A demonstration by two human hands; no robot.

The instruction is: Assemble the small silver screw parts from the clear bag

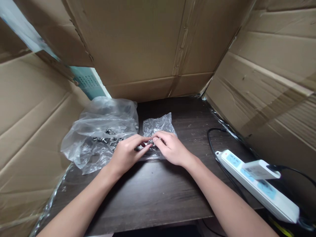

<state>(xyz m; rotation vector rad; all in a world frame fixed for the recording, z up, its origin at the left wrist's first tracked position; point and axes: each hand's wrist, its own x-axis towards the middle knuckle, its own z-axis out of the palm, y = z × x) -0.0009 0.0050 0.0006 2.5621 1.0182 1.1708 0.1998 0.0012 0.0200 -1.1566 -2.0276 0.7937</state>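
Observation:
My left hand (129, 148) and my right hand (170, 147) meet over the middle of the table, fingertips almost touching. Between their thumbs and fingers is a small shiny metal part (150, 142), mostly covered, so its exact kind cannot be made out. Both hands are closed in a pinch on it. Under and behind them lies a small clear plastic bag (159, 124), partly hidden by the right hand. To the left, a larger clear plastic bag (108, 113) lies spread, with several small metal pieces (103, 140) like bolts or fittings in it, beside my left hand.
Cardboard walls (140, 42) enclose the dark wooden table (153, 194) at the back and sides. On the right a white power strip (259, 187) holds a white plug-in adapter (261, 170), and a black cable (209, 138) loops near it. A greenish printed sheet (89, 82) shows through a gap.

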